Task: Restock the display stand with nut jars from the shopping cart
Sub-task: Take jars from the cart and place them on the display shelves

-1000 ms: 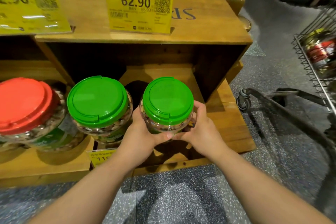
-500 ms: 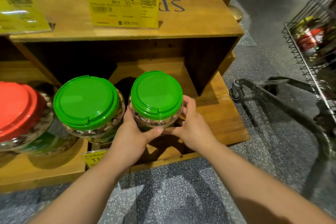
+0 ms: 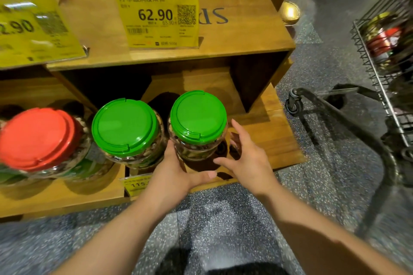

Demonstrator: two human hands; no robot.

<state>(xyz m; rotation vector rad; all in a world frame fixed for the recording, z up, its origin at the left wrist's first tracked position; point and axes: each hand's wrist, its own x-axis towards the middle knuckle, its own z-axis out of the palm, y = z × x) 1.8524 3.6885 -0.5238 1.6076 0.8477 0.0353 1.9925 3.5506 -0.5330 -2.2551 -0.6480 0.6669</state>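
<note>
three jars sit in a row on the stand's lower shelf (image 3: 274,140), the right green-lidded jar (image 3: 198,123) set down just beside its twin (image 3: 126,128), likely to keep the front line even. left hand (image 3: 173,174) rests loosely against the jar's near side, fingers relaxed; right hand (image 3: 244,158) is spread and clear of it (a release, i'd judge). more jars wait in the cart (image 3: 380,56).

One head-worn view, looking forward and steeply down from above the person's own forearms. It sits close to the wooden display stand (image 3: 234,51), whose low shelf fills the upper left and centre, with speckled floor (image 3: 324,185) below (the wide lens bends the edges). The shopping cart (image 3: 380,62) shows at the right margin.
</note>
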